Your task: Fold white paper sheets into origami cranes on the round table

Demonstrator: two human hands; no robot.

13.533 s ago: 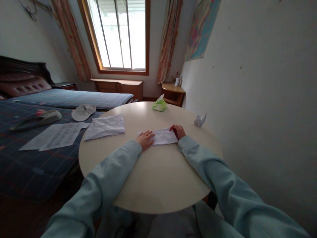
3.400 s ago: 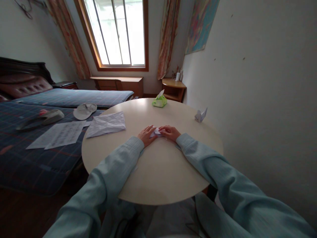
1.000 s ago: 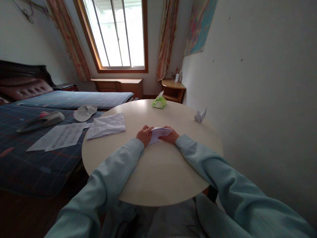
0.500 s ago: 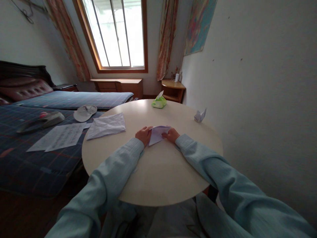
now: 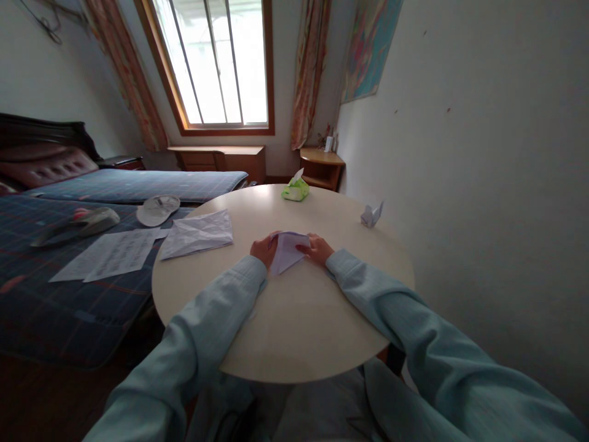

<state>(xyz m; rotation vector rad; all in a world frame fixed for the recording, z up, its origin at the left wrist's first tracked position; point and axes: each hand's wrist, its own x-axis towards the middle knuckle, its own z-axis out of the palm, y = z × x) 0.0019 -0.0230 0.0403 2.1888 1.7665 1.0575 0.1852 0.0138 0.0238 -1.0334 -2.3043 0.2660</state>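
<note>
A folded sheet of pale paper is held between my two hands just above the middle of the round white table. My left hand is closed on its left edge. The thumb and fingers of my right hand pinch its right side. One corner of the paper points down toward me. Some of my left fingers are hidden behind the sheet.
Creased white paper lies at the table's left edge. A green tissue pack stands at the far edge, and a folded paper shape at the right. Beside the table, the bed holds printed sheets and a white cap.
The folded paper has shifted slightly left and tilted, with more of its face showing. My right hand has moved a little left with it.
</note>
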